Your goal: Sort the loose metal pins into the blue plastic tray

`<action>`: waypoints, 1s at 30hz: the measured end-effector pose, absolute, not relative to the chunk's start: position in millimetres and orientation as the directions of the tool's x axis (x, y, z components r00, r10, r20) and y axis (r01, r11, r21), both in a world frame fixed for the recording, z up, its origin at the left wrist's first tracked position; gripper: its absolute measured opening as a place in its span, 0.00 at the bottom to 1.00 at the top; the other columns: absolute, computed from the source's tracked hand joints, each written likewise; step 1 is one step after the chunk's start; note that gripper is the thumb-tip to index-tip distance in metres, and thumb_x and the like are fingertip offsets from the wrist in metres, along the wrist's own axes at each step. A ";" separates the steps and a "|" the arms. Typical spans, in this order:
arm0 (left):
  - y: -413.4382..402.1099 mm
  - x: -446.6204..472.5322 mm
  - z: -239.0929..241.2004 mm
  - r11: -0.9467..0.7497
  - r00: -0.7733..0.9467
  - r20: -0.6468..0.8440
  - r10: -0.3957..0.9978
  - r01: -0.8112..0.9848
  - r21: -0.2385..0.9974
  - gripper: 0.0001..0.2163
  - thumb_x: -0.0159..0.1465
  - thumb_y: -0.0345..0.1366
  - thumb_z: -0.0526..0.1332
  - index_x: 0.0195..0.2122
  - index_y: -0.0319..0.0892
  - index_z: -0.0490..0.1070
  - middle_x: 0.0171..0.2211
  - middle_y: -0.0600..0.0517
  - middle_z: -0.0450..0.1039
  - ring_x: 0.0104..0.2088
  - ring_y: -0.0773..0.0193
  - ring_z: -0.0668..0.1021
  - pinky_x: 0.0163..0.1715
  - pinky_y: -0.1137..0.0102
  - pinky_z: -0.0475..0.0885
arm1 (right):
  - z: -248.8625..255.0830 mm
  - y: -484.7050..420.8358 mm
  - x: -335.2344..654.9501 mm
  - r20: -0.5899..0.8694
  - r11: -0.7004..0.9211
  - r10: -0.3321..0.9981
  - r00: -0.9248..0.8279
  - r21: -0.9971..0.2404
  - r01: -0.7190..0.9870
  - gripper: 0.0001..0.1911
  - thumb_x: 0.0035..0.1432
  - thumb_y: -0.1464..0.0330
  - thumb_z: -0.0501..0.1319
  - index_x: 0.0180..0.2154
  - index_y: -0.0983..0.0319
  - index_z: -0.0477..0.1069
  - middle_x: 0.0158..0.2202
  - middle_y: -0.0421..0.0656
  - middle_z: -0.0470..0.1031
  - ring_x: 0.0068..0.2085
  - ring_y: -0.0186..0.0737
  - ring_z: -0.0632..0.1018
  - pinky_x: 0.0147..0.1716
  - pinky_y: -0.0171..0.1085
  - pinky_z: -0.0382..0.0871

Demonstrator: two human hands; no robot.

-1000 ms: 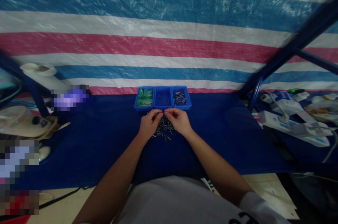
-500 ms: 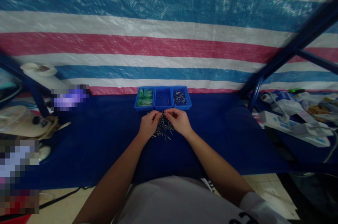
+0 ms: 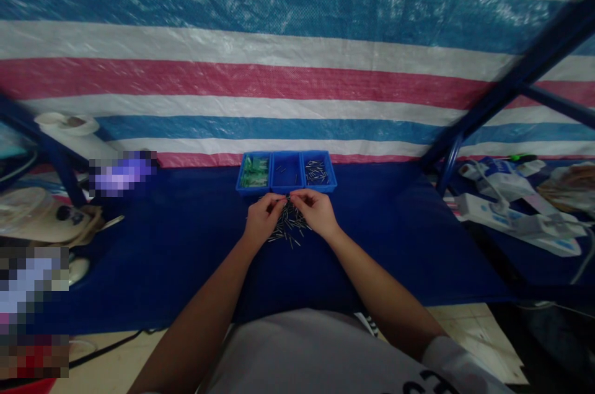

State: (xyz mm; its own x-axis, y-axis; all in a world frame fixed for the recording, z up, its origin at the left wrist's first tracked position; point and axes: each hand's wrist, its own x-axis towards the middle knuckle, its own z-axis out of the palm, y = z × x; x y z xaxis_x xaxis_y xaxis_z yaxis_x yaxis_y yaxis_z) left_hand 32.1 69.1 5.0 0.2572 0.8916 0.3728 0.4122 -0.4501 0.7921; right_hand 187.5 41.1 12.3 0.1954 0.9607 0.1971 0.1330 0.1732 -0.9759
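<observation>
A pile of small metal pins [image 3: 289,228] lies on the dark blue cloth [image 3: 186,245] in front of me. My left hand [image 3: 263,218] and my right hand [image 3: 317,213] hover over the pile, fingertips pinched together and meeting at one small pin between them. Just beyond the hands stand three joined blue trays: the left tray [image 3: 254,173] holds green parts, the middle tray [image 3: 287,175] has a few pins, and the right tray [image 3: 319,173] holds more pins.
A striped tarp [image 3: 297,72] hangs behind the table. Blue metal frame bars [image 3: 502,90] rise at the right, above white power strips and cables [image 3: 511,214]. A fan and other items [image 3: 41,214] crowd the left edge.
Both hands stay pinched together over the pile; the fingertips shifted only slightly. Items at the far right edge moved a little.
</observation>
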 end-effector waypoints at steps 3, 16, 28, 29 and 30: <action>69.7 30.6 5.6 -0.447 0.267 0.365 0.892 0.405 0.797 0.09 0.63 0.40 0.58 0.34 0.41 0.73 0.24 0.56 0.72 0.25 0.69 0.72 0.28 0.74 0.66 | 12.6 40.0 186.6 0.200 0.177 0.962 0.185 -0.975 0.136 0.09 0.52 0.65 0.63 0.35 0.62 0.77 0.32 0.44 0.80 0.31 0.38 0.78 0.32 0.36 0.72; 69.3 28.4 6.4 -0.410 0.345 0.269 0.899 0.448 0.795 0.16 0.68 0.44 0.48 0.30 0.41 0.68 0.19 0.57 0.67 0.20 0.69 0.70 0.25 0.74 0.63 | 16.6 37.7 184.9 0.211 0.182 0.963 0.167 -0.968 0.173 0.08 0.52 0.66 0.63 0.35 0.61 0.77 0.32 0.44 0.80 0.31 0.39 0.78 0.32 0.36 0.72; 68.3 31.6 6.5 -0.445 0.293 0.347 0.891 0.412 0.795 0.09 0.64 0.41 0.56 0.37 0.42 0.70 0.20 0.59 0.66 0.20 0.70 0.69 0.25 0.75 0.63 | 15.3 38.5 186.7 0.207 0.179 0.962 0.179 -0.971 0.158 0.10 0.53 0.64 0.63 0.35 0.62 0.77 0.32 0.44 0.80 0.32 0.39 0.78 0.34 0.37 0.72; 68.5 31.3 6.6 -0.448 0.296 0.349 0.889 0.413 0.793 0.09 0.64 0.40 0.55 0.37 0.42 0.70 0.20 0.58 0.66 0.21 0.70 0.69 0.25 0.75 0.63 | 15.9 38.1 186.4 0.207 0.178 0.962 0.178 -0.970 0.165 0.09 0.53 0.64 0.63 0.35 0.61 0.77 0.32 0.44 0.80 0.32 0.39 0.78 0.34 0.37 0.72; 68.6 30.9 6.8 -0.450 0.298 0.349 0.888 0.416 0.790 0.09 0.65 0.40 0.55 0.37 0.42 0.70 0.20 0.58 0.67 0.21 0.70 0.70 0.25 0.75 0.63 | 16.5 37.7 186.2 0.207 0.177 0.962 0.177 -0.969 0.173 0.09 0.53 0.64 0.63 0.35 0.61 0.77 0.32 0.44 0.80 0.32 0.39 0.78 0.34 0.37 0.72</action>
State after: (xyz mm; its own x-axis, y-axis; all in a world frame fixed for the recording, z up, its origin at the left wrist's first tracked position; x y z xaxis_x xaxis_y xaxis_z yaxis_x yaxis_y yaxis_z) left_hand 30.9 68.6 6.8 0.2980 0.8883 0.3493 0.4165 -0.4503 0.7898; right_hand 186.2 37.7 16.5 0.1772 0.9621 0.2073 0.1734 0.1768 -0.9689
